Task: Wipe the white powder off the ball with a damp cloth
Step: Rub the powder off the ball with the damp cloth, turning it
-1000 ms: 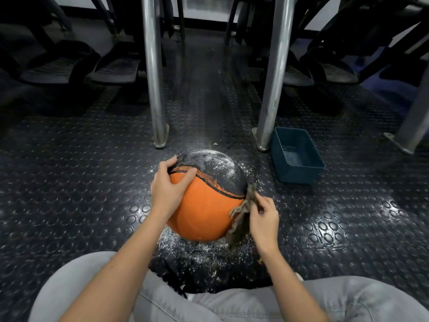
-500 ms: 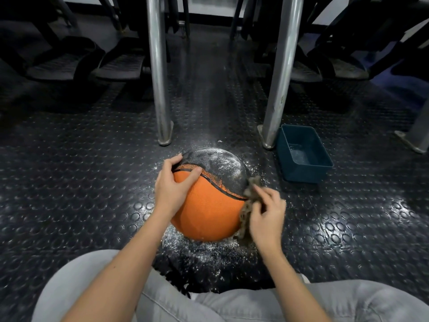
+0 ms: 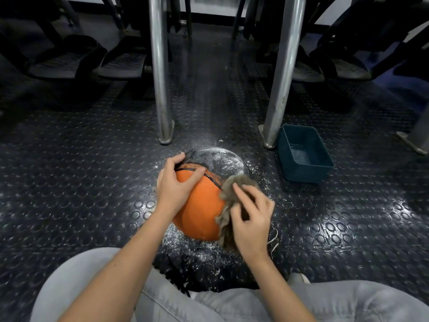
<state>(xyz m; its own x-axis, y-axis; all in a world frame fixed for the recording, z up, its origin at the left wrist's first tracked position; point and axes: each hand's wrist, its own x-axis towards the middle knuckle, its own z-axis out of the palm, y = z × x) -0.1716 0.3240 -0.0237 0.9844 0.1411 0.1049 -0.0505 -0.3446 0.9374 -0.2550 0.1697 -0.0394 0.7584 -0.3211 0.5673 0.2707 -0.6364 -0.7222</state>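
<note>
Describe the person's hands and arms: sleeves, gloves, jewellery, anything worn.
The left hand and right hand are both bare: no gloves, and no rings, watch or bracelet show. The forearms are uncovered as far as the view reaches, with no sleeve edge in sight. The only clothing visible is light grey trousers over the legs at the bottom of the view.

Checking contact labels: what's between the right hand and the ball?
The cloth. The right hand holds it against the right side of the ball, with nothing else between them. This shows in the head view.
</note>
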